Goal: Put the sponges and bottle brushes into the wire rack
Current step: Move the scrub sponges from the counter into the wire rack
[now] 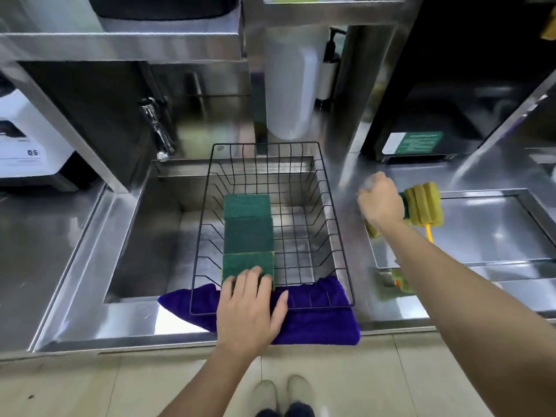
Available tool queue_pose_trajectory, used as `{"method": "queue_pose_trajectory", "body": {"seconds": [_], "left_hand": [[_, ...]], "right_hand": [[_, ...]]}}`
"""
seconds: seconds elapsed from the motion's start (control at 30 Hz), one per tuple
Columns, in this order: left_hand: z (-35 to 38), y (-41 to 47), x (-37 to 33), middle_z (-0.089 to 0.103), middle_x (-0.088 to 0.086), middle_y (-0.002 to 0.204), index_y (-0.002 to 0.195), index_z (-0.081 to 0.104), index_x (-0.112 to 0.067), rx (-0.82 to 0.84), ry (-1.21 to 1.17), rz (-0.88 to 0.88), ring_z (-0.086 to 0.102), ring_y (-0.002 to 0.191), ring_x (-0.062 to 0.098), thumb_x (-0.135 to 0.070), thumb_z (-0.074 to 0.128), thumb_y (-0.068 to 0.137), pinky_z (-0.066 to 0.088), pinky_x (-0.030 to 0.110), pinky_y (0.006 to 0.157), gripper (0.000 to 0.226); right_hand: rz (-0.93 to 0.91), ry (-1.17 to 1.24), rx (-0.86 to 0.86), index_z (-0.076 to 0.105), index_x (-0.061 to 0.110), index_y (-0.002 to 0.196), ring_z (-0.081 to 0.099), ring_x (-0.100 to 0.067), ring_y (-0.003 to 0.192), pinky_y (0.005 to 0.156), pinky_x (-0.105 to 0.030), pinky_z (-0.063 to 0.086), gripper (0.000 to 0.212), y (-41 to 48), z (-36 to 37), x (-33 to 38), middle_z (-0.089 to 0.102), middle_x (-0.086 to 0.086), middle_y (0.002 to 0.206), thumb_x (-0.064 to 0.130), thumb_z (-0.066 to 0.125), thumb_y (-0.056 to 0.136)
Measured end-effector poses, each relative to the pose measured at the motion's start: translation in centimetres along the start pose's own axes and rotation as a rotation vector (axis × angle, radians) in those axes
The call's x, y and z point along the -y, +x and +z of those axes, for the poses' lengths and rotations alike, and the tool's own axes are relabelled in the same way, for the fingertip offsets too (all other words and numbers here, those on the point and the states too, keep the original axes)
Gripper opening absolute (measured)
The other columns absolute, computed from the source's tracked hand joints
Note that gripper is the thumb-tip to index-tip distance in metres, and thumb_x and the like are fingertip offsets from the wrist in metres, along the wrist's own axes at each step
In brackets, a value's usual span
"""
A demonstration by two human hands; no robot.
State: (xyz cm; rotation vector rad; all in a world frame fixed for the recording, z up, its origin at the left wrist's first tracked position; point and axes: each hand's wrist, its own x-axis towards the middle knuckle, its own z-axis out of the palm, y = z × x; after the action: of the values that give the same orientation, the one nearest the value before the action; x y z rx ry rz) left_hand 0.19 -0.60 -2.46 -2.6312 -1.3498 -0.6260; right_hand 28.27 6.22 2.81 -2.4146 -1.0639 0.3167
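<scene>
A black wire rack sits over the sink, its near end on a purple cloth. Three green scouring sponges lie in a row along its left side: far, middle, near. My left hand rests flat on the rack's near edge, fingertips touching the near sponge. My right hand is closed over the counter to the right of the rack, gripping a bottle brush with a yellow sponge head and a yellow handle. Another yellow-green piece shows under my right wrist.
The purple cloth hangs over the counter's front edge. A steel sink lies under the rack, with a tap at the back left. A recessed steel tray is at the right. A white container stands behind the rack.
</scene>
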Motion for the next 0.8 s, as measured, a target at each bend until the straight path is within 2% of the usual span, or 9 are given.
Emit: {"method": "queue_pose_trajectory", "body": {"seconds": [0.13,0.23,0.33,0.37,0.43,0.5,0.6,0.7,0.8], "left_hand": [[0.5,0.6,-3.0,0.068,0.009,0.092,0.084,0.066,-0.008,0.051,-0.051,0.121,0.063,0.087,0.028,-0.041,0.044,0.089,0.043,0.039,0.079,0.04],[1.1,0.8,-3.7,0.066,0.006,0.087,0.082,0.065,-0.01,0.069,-0.036,0.183,0.061,0.082,0.025,-0.041,0.042,0.09,0.041,0.037,0.076,0.04],[1.5,0.6,-3.6,0.065,0.006,0.083,0.078,0.064,-0.01,0.048,-0.011,0.188,0.059,0.076,0.025,-0.041,0.043,0.09,0.042,0.037,0.071,0.04],[1.6,0.6,-3.5,0.065,0.006,0.082,0.077,0.064,-0.01,0.042,-0.007,0.187,0.059,0.075,0.025,-0.041,0.043,0.09,0.044,0.038,0.068,0.04],[1.6,0.6,-3.6,0.065,0.006,0.081,0.075,0.063,-0.01,0.035,-0.006,0.186,0.059,0.073,0.024,-0.041,0.043,0.09,0.045,0.038,0.065,0.04],[1.6,0.7,-3.5,0.065,0.006,0.08,0.073,0.063,-0.011,0.035,-0.008,0.187,0.059,0.072,0.024,-0.042,0.044,0.089,0.045,0.037,0.064,0.04],[1.6,0.7,-3.5,0.066,0.005,0.08,0.071,0.063,-0.012,0.034,-0.004,0.194,0.058,0.071,0.023,-0.043,0.045,0.089,0.045,0.036,0.062,0.04],[1.6,0.7,-3.5,0.065,0.005,0.08,0.07,0.062,-0.013,0.035,-0.003,0.19,0.057,0.069,0.023,-0.043,0.045,0.088,0.046,0.035,0.061,0.039],[1.6,0.7,-3.6,0.064,0.005,0.078,0.069,0.061,-0.013,0.023,0.0,0.191,0.056,0.068,0.023,-0.043,0.045,0.088,0.046,0.035,0.06,0.039]], "right_hand": [[0.209,-0.04,0.004,0.034,0.002,0.127,0.056,-0.046,0.106,0.084,-0.048,0.046,0.048,-0.2,-0.6,-2.5,0.057,-0.028,0.121,0.035,0.042,0.093],[0.297,-0.052,0.149,0.012,0.016,0.144,0.061,-0.043,0.1,0.084,-0.051,0.052,0.073,-0.5,-0.8,-3.9,0.058,-0.023,0.121,0.057,0.037,0.088],[0.347,-0.032,0.225,-0.001,0.029,0.146,0.066,-0.036,0.072,0.069,-0.048,0.058,0.086,-0.7,-0.5,-4.8,0.061,-0.014,0.102,0.069,0.036,0.081],[0.348,-0.048,0.237,-0.004,0.03,0.146,0.065,-0.034,0.069,0.069,-0.047,0.058,0.088,-0.6,-0.2,-5.0,0.061,-0.013,0.099,0.072,0.036,0.079],[0.344,-0.092,0.24,-0.006,0.031,0.146,0.062,-0.039,0.096,0.086,-0.047,0.05,0.093,-0.2,0.7,-5.4,0.06,-0.019,0.115,0.076,0.035,0.076],[0.381,-0.118,0.221,-0.004,0.032,0.146,0.047,-0.042,0.119,0.097,-0.047,0.041,0.096,0.3,1.5,-5.7,0.044,-0.027,0.132,0.078,0.039,0.073],[0.421,-0.133,0.19,0.007,0.034,0.144,0.042,-0.048,0.118,0.099,-0.047,0.038,0.089,0.5,2.4,-5.9,0.022,-0.03,0.139,0.068,0.05,0.074],[0.398,-0.053,0.147,0.032,0.034,0.129,0.039,-0.048,0.113,0.096,-0.047,0.038,0.06,1.3,2.1,-6.2,0.021,-0.025,0.136,0.036,0.06,0.076],[0.447,0.021,0.169,0.047,0.031,0.115,0.035,-0.044,0.115,0.1,-0.046,0.034,0.041,2.2,1.1,-7.0,0.025,-0.02,0.134,0.015,0.049,0.077]]}}
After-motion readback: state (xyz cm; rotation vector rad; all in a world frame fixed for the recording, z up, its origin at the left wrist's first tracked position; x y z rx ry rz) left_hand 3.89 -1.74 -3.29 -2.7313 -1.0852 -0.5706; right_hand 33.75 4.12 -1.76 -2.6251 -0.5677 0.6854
